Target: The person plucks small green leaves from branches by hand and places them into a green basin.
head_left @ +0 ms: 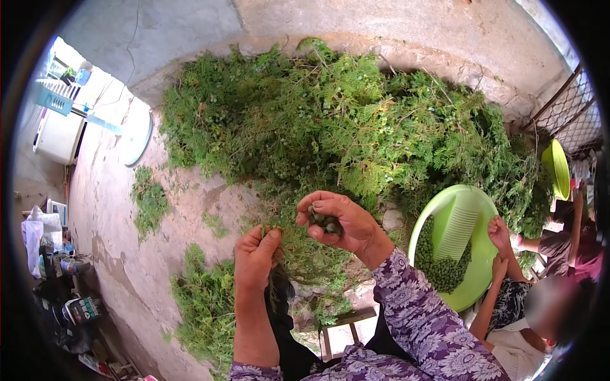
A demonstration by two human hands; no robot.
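My right hand (348, 219) is cupped, palm up, with its fingers curled round a cluster of small green seed cones (325, 221). To its left, my left hand (253, 257) is closed, thumb and forefinger pinched on a thin green conifer sprig (274, 228), much of it hidden by the fingers. Beyond both hands lies a large heap of cut conifer branches (305, 120). At the right stands a light green basin (480, 197) with a built-in washboard and many green cones (448, 270) in it.
Beside the basin sits another person, whose hands (500, 235) are raised over its rim. Farther right are a smaller green basin (556, 168) and more people. Smaller piles of branches (203, 305) lie on the concrete floor (108, 222). Household clutter (70, 279) lines the left side.
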